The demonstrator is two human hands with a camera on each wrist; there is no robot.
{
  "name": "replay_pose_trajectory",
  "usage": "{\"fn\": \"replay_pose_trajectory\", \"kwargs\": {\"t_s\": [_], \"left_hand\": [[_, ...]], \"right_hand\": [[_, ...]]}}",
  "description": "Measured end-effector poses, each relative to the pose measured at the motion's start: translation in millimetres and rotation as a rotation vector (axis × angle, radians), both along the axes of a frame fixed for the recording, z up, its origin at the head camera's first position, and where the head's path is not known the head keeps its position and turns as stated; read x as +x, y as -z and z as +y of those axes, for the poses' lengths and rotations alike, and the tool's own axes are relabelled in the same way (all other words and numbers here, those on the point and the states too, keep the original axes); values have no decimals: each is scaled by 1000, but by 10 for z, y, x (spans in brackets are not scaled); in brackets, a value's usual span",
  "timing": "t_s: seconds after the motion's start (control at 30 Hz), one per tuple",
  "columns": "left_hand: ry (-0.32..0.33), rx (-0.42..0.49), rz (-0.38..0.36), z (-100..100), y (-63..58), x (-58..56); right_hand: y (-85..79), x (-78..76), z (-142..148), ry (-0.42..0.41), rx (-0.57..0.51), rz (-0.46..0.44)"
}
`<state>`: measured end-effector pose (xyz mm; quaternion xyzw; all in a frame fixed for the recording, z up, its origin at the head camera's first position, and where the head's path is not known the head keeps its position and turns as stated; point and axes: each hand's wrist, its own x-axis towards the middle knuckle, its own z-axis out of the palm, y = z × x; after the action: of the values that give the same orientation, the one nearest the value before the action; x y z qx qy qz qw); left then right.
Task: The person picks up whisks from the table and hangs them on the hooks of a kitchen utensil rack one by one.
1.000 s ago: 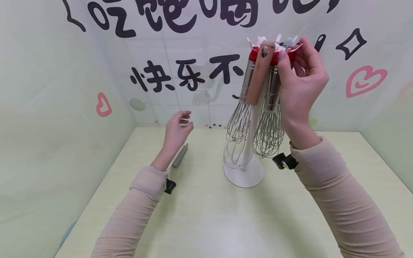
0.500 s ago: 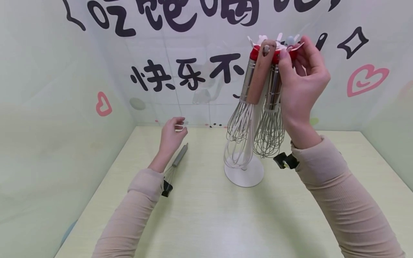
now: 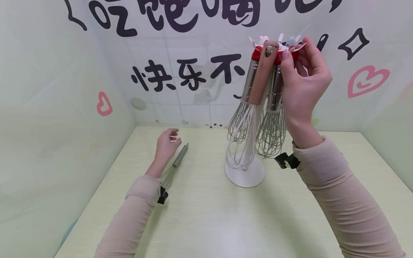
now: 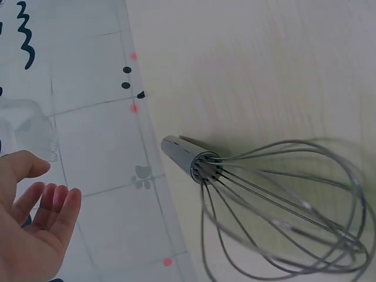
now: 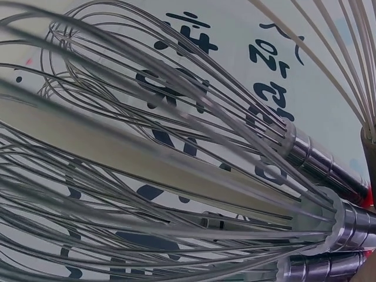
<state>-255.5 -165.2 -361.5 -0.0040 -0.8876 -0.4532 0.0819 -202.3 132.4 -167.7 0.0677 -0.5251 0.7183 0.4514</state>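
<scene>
A whisk with a grey handle [image 3: 180, 156] lies on the table at the left, its wire loops toward the front; the left wrist view shows its wires [image 4: 288, 211] up close. My left hand [image 3: 167, 144] is just left of that handle, its fingers loosely bent and holding nothing. At the top of a white stand [image 3: 245, 175], my right hand [image 3: 304, 77] pinches the red end of a hanging whisk beside a white hook; its fingers partly hide the grip. A wooden-handled whisk [image 3: 264, 77] hangs in front. Steel-handled whisks [image 5: 355, 226] fill the right wrist view.
White hooks [image 3: 280, 38] spread from the stand's top. The pale wooden table [image 3: 206, 222] meets a lettered back wall [image 3: 190, 96], with side walls at left and right. A black clip-like piece [image 3: 287, 160] sits at my right cuff.
My left hand has moved down and to the left, away from the back wall and beside the lying whisk's handle. My right hand stays at the stand's top, nearly still.
</scene>
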Motion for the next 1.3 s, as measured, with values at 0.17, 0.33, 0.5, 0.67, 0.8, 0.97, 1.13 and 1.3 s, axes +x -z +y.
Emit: {"fn": "replay_pose_trajectory", "kwargs": {"t_s": [0.17,0.33,0.5,0.67,0.8,0.97,1.13,1.3], "left_hand": [[-4,-31,-37,-49,70,18],[0,-72,-81,-90,130,30],[33,-122,-109,-106,208,37],[47,-158,-119,-108,270,49],[47,-163,-126,-110,311,54],[58,-178,-147,-115,367,43],[71,-194,-175,-118,397,37],[78,-212,-188,-135,444,28]], "right_hand": [[2,-11,14,6,-7,-1],[9,-28,32,-8,-19,-1],[17,-45,66,-18,-25,-4],[18,-53,90,-21,-18,-5],[11,-54,101,-26,-16,-10],[5,-61,118,-33,-22,-12],[9,-66,138,-36,-10,-15],[10,-64,164,-37,12,-21]]}}
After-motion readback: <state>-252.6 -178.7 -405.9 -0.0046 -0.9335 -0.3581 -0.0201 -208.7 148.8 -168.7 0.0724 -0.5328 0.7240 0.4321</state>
